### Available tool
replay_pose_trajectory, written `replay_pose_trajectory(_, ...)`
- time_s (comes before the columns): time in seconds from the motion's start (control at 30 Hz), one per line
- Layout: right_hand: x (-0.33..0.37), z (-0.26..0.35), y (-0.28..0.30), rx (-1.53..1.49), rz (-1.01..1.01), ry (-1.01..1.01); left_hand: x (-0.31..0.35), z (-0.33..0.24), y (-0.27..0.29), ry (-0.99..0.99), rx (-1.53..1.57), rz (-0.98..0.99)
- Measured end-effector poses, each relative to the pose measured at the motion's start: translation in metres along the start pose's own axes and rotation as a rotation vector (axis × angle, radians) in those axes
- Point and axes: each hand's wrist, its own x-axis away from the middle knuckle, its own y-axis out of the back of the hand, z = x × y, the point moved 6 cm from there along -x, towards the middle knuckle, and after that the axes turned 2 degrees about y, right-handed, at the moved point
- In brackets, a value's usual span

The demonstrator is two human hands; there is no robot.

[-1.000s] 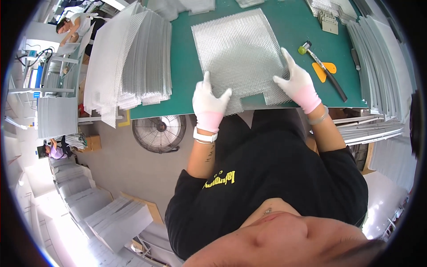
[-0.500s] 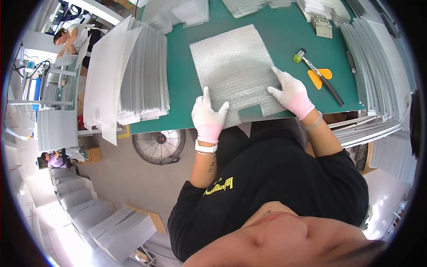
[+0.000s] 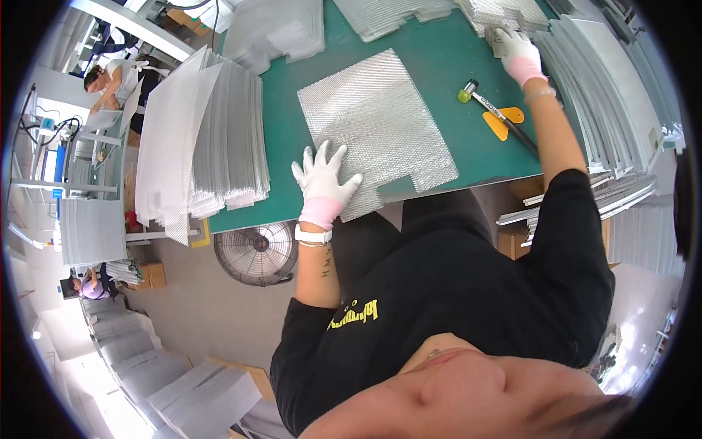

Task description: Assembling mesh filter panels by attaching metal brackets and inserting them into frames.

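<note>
Resting on silvery mesh sheet (image 3: 380,117): left hand (image 3: 320,183), fingers spread | right hand (image 3: 520,55) at small beige plates (image 3: 496,48), cannot tell if gripping | green worktop (image 3: 281,110) beneath

A round fan (image 3: 256,254) stood on the floor (image 3: 212,314). A hammer (image 3: 488,107) lay across a yellow scraper (image 3: 515,115) on the green table (image 3: 433,62).
</note>
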Motion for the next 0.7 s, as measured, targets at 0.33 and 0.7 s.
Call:
replay_pose_trajectory(0.33,-0.008,-0.033,0.002,-0.15,0.239,0.044,0.089,-0.045,0.022,-0.356,0.852,-0.148)
replay_pose_trajectory(0.7,0.295,0.244,0.122,-1.43,0.806,0.268,0.125,-0.029,-0.104,0.642,2.116,0.051)
